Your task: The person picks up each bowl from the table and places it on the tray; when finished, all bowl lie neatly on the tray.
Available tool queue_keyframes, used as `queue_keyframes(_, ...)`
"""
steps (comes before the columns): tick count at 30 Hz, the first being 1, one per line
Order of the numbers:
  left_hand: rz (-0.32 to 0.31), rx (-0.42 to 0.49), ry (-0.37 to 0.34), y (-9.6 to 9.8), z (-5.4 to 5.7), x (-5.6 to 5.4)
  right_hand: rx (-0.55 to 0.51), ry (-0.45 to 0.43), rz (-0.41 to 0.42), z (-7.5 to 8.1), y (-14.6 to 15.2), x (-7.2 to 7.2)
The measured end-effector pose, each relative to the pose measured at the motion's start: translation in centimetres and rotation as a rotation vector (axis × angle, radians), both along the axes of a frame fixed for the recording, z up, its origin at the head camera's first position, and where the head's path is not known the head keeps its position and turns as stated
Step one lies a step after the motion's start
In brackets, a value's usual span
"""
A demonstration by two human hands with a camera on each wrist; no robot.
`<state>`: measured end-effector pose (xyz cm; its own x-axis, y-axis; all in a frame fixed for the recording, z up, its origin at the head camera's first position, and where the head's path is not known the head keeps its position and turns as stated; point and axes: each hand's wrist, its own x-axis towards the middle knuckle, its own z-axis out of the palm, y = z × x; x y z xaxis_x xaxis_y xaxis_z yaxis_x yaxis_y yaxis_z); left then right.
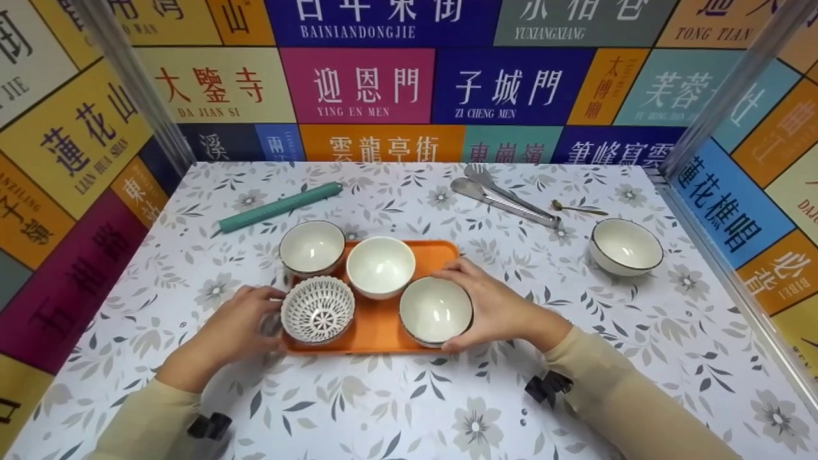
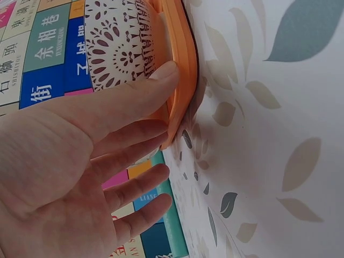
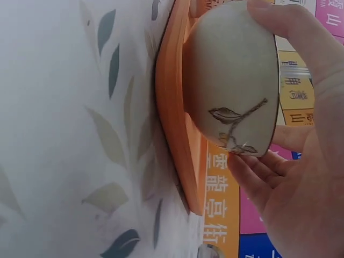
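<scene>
My right hand [image 1: 495, 306] grips a cream bowl with a dark rim [image 1: 436, 311] between thumb and fingers; its base is at the right end of an orange tray [image 1: 377, 335]. A leaf sprig decorates the side of this bowl in the right wrist view. At the tray's left end, my left hand [image 1: 235, 326] has its thumb [image 2: 164, 75] at the rim and the other fingers loosely extended. Nearest to it stands a patterned bowl [image 1: 317, 310] with a scalloped edge. A plain white bowl [image 1: 381, 267] and another dark-rimmed bowl [image 1: 312, 247] stand behind, at the tray.
Right of the tray, a dark-rimmed bowl [image 1: 626, 246] stands on the floral tablecloth [image 1: 409, 409]. Metal tongs [image 1: 505, 197] and a small gold-coloured spoon [image 1: 578, 207] lie at the back right. A green stick-like roll [image 1: 281, 207] lies at the back left. Printed panels [image 1: 364, 86] enclose the table.
</scene>
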<state>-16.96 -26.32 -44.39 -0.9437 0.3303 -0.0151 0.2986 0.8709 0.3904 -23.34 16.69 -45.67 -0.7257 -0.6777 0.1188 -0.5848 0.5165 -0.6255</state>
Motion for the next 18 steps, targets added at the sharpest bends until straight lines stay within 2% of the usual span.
queue_keyframes(6,0.015,-0.001,-0.015,-0.1,-0.1,0.1,0.039,-0.007,0.065,0.8,0.6,-0.3)
queue_keyframes(9,0.016,0.002,-0.018,-0.1,-0.1,0.2,0.027,0.005,0.061,0.8,2.0,-0.6)
queue_keyframes(15,0.016,0.006,-0.015,0.2,0.0,0.1,-0.044,-0.03,-0.089,0.3,7.5,-1.2)
queue_keyframes(18,0.006,0.002,0.003,0.1,0.1,0.0,-0.019,-0.017,-0.172,0.2,10.8,-1.6)
